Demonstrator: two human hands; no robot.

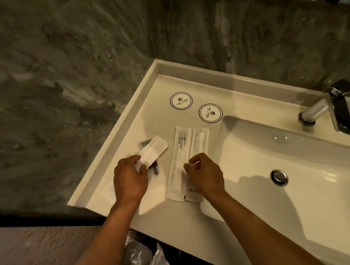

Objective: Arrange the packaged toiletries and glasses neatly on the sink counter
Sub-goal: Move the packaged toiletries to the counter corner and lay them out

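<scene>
Two long white toothbrush packets lie side by side on the white sink counter: the left packet reads "BRUSHING TEETH", the right packet partly overlaps it. My right hand rests on the right packet, its fingertips pinching the packet's edge. A shorter white packet lies tilted to the left over a small dark item. My left hand grips that short packet's near end. Two round paper-covered glasses stand at the back of the counter.
The sink basin with its drain lies right of the packets, a chrome faucet behind it. Grey stone walls close off the left and back. A plastic-lined bin sits below the counter's front edge.
</scene>
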